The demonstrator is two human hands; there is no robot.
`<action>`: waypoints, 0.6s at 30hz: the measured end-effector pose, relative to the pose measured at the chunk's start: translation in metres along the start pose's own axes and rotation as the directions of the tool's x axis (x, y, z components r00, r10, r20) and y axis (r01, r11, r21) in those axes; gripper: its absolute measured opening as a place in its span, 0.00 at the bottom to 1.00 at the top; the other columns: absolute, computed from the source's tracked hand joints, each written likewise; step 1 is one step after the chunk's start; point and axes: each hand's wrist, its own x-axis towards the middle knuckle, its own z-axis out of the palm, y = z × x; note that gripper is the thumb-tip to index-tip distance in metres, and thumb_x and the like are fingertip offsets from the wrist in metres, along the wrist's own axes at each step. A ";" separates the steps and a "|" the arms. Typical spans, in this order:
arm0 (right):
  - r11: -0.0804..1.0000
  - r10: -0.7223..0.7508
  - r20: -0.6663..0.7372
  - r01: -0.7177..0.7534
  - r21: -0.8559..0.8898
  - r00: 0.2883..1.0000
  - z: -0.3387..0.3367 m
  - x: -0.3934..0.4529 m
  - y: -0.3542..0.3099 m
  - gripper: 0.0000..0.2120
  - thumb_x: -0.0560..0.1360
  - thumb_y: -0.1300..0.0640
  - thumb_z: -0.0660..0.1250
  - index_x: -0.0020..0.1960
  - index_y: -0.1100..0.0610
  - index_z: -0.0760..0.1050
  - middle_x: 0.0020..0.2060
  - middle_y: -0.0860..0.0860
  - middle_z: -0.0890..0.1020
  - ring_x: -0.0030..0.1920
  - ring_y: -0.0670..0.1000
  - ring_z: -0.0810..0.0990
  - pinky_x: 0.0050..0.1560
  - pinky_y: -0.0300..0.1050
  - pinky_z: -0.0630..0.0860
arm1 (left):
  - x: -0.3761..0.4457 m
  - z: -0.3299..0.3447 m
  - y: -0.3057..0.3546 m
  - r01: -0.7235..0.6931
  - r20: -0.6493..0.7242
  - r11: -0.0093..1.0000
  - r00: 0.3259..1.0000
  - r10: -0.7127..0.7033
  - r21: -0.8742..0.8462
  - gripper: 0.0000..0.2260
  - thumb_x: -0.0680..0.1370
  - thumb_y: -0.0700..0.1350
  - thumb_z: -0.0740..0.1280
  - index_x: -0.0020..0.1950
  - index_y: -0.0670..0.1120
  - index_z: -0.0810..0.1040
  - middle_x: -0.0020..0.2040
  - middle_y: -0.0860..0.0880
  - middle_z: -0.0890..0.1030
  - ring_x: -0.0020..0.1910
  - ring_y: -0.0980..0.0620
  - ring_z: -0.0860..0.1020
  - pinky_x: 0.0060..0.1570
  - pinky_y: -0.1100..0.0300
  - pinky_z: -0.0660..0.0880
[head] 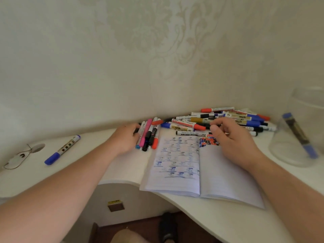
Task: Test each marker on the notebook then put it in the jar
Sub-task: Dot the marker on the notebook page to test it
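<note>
My right hand (233, 137) hovers over the upper edge of the notebook (201, 169), right of frame centre. Its fingers are loosely curled, with thumb and forefinger a narrow gap apart at a black marker (192, 133); I cannot tell whether they already pinch it. That marker lies directly ahead of the fingertips, touching the notebook's far edge, its long axis running left to right across the frame. Beyond it, the main marker pile (228, 120) spreads toward the wall in the same general direction.

My left hand (125, 137) rests at centre frame, fingers curled against a smaller bundle of markers (149, 135) whose long axes run toward the wall. The right hand is the nearer one to the black marker, and I judge it the one to lift it.

The jar (298, 134) stands at the right edge of the frame on the worktop (105, 155), one blue marker (300, 135) leaning inside. A separate blue-capped marker (62, 149) lies well apart at the left.
</note>
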 end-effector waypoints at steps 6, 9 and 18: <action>0.999 -0.013 0.003 0.013 0.030 1.000 0.000 0.002 0.000 0.03 0.83 0.46 0.65 0.52 0.38 0.76 0.41 0.48 0.80 0.38 0.43 0.74 0.43 0.46 0.75 | 0.009 -0.005 0.001 0.175 0.100 0.968 0.982 -0.159 -0.181 0.30 0.82 0.46 0.69 0.81 0.48 0.62 0.68 0.38 0.77 0.62 0.37 0.78 0.53 0.54 0.75; 0.998 -0.004 0.008 0.003 0.060 1.000 -0.005 0.001 -0.002 0.03 0.84 0.46 0.64 0.53 0.39 0.76 0.41 0.51 0.80 0.37 0.44 0.75 0.40 0.43 0.74 | 0.005 -0.009 0.004 0.232 0.056 0.919 0.973 -0.226 -0.318 0.21 0.83 0.43 0.65 0.77 0.43 0.70 0.62 0.39 0.79 0.55 0.40 0.79 0.50 0.55 0.74; 0.979 0.061 0.027 -0.065 0.193 0.998 -0.004 0.004 -0.004 0.07 0.81 0.43 0.68 0.58 0.40 0.80 0.38 0.54 0.79 0.36 0.44 0.75 0.42 0.48 0.75 | -0.031 0.001 0.122 -0.343 -0.162 0.582 0.926 0.341 -0.737 0.15 0.87 0.41 0.60 0.67 0.59 0.76 0.43 0.49 0.79 0.35 0.55 0.76 0.37 0.61 0.73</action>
